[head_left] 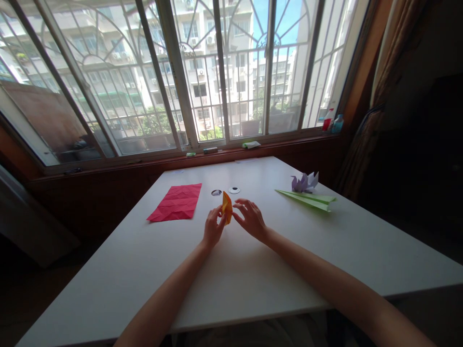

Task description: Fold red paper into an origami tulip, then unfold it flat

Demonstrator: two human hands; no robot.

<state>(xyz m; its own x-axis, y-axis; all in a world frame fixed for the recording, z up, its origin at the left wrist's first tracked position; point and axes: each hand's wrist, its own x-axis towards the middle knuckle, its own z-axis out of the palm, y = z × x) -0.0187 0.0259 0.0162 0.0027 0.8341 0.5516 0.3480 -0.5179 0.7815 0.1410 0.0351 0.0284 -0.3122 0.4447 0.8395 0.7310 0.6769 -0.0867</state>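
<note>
A small folded piece of orange-yellow paper (226,208) stands upright above the middle of the white table. My left hand (214,226) is closed on its left side, with the thumb in front and the fingers partly hidden behind it. Close by on the right is my right hand (251,219), its thumb and fingers curved and apart. Those fingertips are at the right edge of the folded paper; I cannot tell whether they touch it. Left of my hands lies a creased red paper sheet (175,202).
On the table (231,279), a green paper plane (307,198) lies to the right, beside a purple folded paper piece (304,182). Two round fittings, one a white ring (234,190), sit beyond my hands. Small bottles (337,124) stand on the windowsill.
</note>
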